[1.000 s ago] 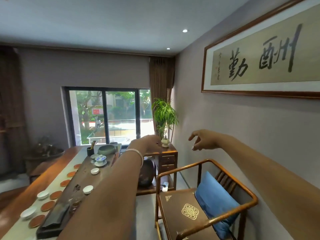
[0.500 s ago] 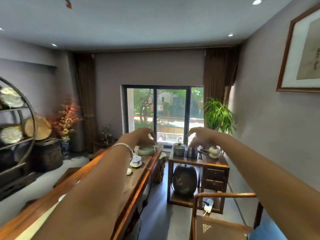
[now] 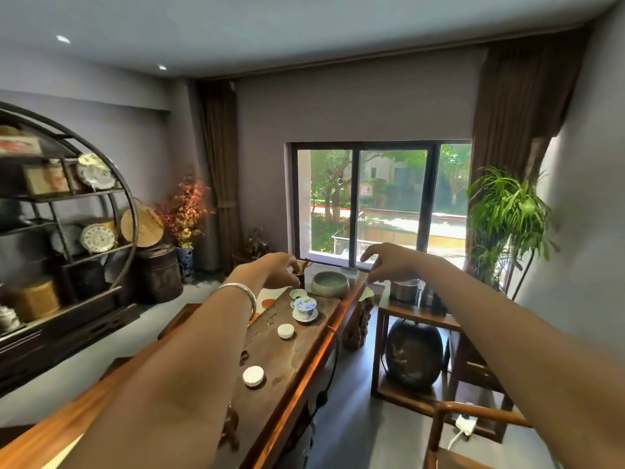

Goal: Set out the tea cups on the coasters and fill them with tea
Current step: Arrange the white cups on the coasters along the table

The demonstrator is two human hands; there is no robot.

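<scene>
Two white cups, one (image 3: 253,376) near and one (image 3: 285,331) farther, sit upside-down on the dark tray (image 3: 318,336), which runs lengthwise away from me along the surface (image 3: 350,308). Both lie below and behind my hands, i.e. closer to me. Left hand (image 3: 272,270) hovers over the tray's far end, fingers curled loosely, gripping nothing. Right hand (image 3: 394,262) floats past the surface's right edge, fingers spread, empty. One orange coaster (image 3: 268,302) shows left of the tray. Left hand is nearer the cups, so I'd pull it back first.
</scene>
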